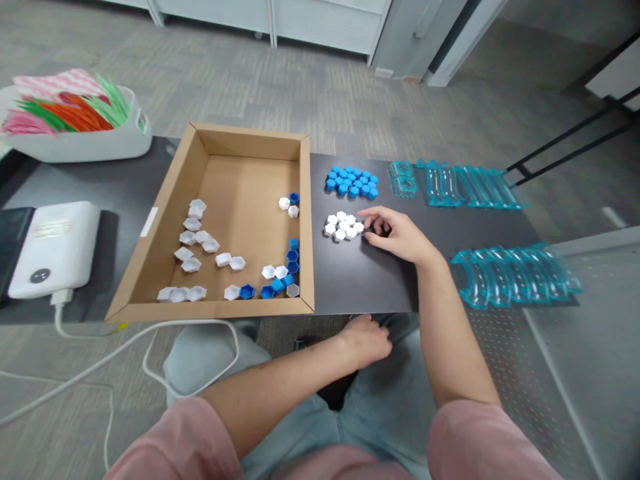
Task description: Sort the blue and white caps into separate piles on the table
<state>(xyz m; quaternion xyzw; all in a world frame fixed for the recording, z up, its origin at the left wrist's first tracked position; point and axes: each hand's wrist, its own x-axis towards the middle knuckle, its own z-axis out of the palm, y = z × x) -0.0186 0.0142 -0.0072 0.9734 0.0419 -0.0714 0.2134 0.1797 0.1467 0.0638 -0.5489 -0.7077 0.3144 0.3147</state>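
Note:
My right hand (395,235) is over the dark table, thumb and index finger apart, with fingertips at the right edge of a cluster of white hexagonal pieces (341,227). Whether a fingertip touches a piece is hard to tell. Just behind lies a group of blue hexagonal pieces (353,182), laid close together. My left hand (367,341) rests over my lap below the table's front edge, its fingers curled in with nothing visible in them. Left of the clusters stands a shallow cardboard box (250,309) holding scattered white and blue hexagonal cups, several along its front and right walls.
Clear teal plastic parts (470,185) line the back right, with a curved row of similar parts (515,275) nearer. Two small teal pieces (403,179) stand beside the blue group. At left are a white device (55,247) with a cable and a white basket (100,143) of colourful strips.

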